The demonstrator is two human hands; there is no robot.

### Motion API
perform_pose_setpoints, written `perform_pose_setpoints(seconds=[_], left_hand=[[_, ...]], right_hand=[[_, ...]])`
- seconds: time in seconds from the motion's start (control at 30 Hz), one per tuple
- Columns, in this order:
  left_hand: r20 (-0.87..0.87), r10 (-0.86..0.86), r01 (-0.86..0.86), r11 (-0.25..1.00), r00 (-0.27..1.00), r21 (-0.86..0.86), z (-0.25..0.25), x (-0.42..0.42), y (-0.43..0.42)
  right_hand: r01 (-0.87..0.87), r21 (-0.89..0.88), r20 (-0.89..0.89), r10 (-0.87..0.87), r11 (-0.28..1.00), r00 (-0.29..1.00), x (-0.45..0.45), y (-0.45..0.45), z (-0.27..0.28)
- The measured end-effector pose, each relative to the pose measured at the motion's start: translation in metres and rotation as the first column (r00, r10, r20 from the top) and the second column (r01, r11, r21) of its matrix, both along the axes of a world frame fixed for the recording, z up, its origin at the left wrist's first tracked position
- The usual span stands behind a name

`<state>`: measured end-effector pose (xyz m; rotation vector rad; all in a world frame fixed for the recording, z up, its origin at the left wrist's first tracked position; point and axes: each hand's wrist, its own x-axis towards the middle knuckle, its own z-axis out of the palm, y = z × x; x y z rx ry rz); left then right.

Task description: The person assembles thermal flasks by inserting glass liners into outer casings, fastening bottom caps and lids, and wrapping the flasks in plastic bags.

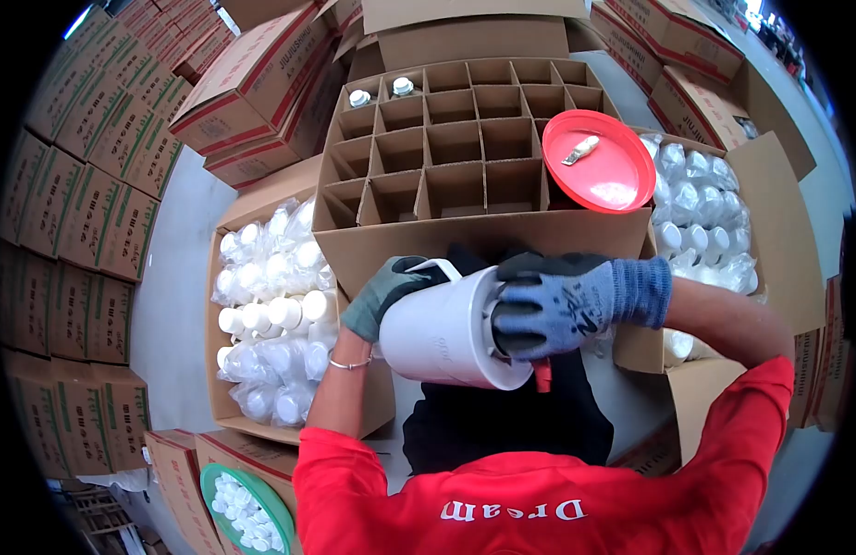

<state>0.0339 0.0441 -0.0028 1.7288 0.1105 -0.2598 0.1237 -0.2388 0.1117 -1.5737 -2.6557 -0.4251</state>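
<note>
A large white plastic jug lies tipped on its side in front of my body, its handle at the top and its round end facing right. My left hand, in a grey-green glove, is closed on the jug at its left end by the handle. My right hand, in a blue and black glove, grips the jug's right end, with its fingertips partly hidden at the rim. Just beyond stands a divided carton, with white-capped bottles in two of its far-left cells.
A red round tray holding a small crumpled item rests on the carton's right corner. Boxes of plastic-wrapped white bottles stand on both sides. A green basin of white caps sits lower left. Stacked cartons line the left.
</note>
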Motion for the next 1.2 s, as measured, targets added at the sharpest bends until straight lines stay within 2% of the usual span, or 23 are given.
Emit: perform_pose_setpoints(seconds=[0.03,0.07,0.1,0.13,0.17,0.2,0.23,0.3,0.37,0.43,0.5,0.53,0.57,0.63,0.7,0.77,0.8,0.87,0.97,1.03,1.1,1.13,1.2], left_hand=[[0.046,-0.018,0.014,0.995,0.999,0.099,0.007,0.000,-0.002],[0.291,0.014,-0.099,0.956,0.957,0.277,-0.027,-0.006,0.006],[0.130,0.213,-0.226,0.970,0.968,0.093,-0.034,-0.008,0.008],[0.179,0.235,-0.261,0.955,0.955,0.138,-0.016,-0.017,0.002],[0.226,0.255,-0.298,0.937,0.940,0.182,0.003,-0.029,-0.004],[0.377,0.392,-0.468,0.874,0.839,0.132,0.003,-0.038,-0.011],[0.529,0.344,-0.515,0.830,0.776,0.215,0.012,-0.045,-0.022],[0.787,0.170,-0.631,0.706,0.593,0.322,0.037,-0.050,-0.042],[0.855,-0.046,-0.597,0.697,0.517,0.398,0.046,-0.050,-0.048],[0.848,-0.067,-0.589,0.690,0.526,0.420,0.041,-0.053,-0.047],[0.856,-0.067,-0.510,0.778,0.513,0.367,0.039,-0.049,-0.035],[0.842,-0.031,-0.480,0.810,0.538,0.337,0.032,-0.047,-0.024],[0.825,0.071,-0.430,0.876,0.561,0.217,0.028,-0.041,-0.018],[0.743,0.210,-0.493,0.851,0.635,0.181,0.028,-0.035,-0.005],[0.815,-0.057,-0.415,0.839,0.577,0.352,0.037,-0.033,-0.001],[0.688,-0.480,-0.207,0.718,0.544,0.665,0.081,-0.021,-0.028],[0.597,-0.595,-0.092,0.663,0.538,0.743,0.090,-0.014,-0.037],[0.515,-0.697,-0.068,0.561,0.500,0.825,0.091,0.000,-0.063],[0.490,-0.667,-0.068,0.553,0.561,0.830,0.086,-0.009,-0.080],[0.577,-0.377,-0.234,0.653,0.725,0.720,0.067,-0.029,-0.101],[0.441,-0.121,-0.139,0.847,0.889,0.514,0.037,-0.050,-0.118],[0.429,-0.173,-0.097,0.837,0.887,0.538,0.022,-0.061,-0.115],[0.424,-0.317,-0.014,0.787,0.849,0.616,0.011,-0.072,-0.114]], right_hand=[[0.128,-0.104,-0.215,-0.148,0.986,0.965,0.001,-0.002,-0.009],[0.228,-0.230,-0.403,-0.306,0.946,0.862,0.002,-0.008,-0.021],[0.291,-0.368,-0.546,-0.459,0.883,0.701,0.002,-0.014,-0.033],[0.381,-0.426,-0.753,-0.555,0.821,0.354,-0.005,-0.020,-0.045],[0.551,-0.228,-0.910,-0.377,0.803,0.174,-0.017,-0.019,-0.063],[0.496,-0.498,-0.867,-0.430,0.712,-0.252,-0.016,-0.016,-0.075],[0.324,-0.717,-0.650,-0.424,0.617,-0.631,-0.017,-0.015,-0.084],[0.191,-0.711,-0.564,-0.386,0.677,-0.730,-0.013,-0.015,-0.095],[-0.050,-0.651,-0.334,-0.346,0.757,-0.877,-0.013,-0.024,-0.102],[-0.111,-0.617,-0.280,-0.349,0.779,-0.894,-0.014,-0.027,-0.097],[-0.096,-0.634,-0.164,-0.255,0.768,-0.953,-0.023,-0.025,-0.084],[0.118,-0.655,-0.477,-0.288,0.746,-0.831,-0.011,-0.025,-0.091],[0.283,-0.632,-0.642,-0.282,0.722,-0.713,0.005,-0.031,-0.087],[0.569,-0.537,-0.825,-0.246,0.623,-0.509,0.036,-0.045,-0.068],[0.951,-0.263,-0.753,-0.651,0.161,-0.098,0.081,-0.056,-0.057],[1.000,0.010,-0.670,-0.742,-0.009,0.000,0.134,-0.062,-0.097],[0.999,-0.038,-0.561,-0.827,-0.024,-0.041,0.158,-0.065,-0.124],[0.979,-0.197,-0.351,-0.928,-0.055,-0.123,0.170,-0.077,-0.136],[0.981,0.149,-0.672,-0.715,0.124,0.193,0.146,-0.121,-0.126],[0.989,0.139,-0.785,-0.603,0.054,0.143,0.148,-0.168,-0.121],[0.988,0.125,-0.895,-0.439,-0.086,0.076,0.165,-0.230,-0.150],[0.983,-0.022,-0.937,-0.338,-0.184,-0.084,0.174,-0.261,-0.167],[0.901,-0.034,-0.904,-0.371,-0.432,-0.212,0.209,-0.344,-0.241]])
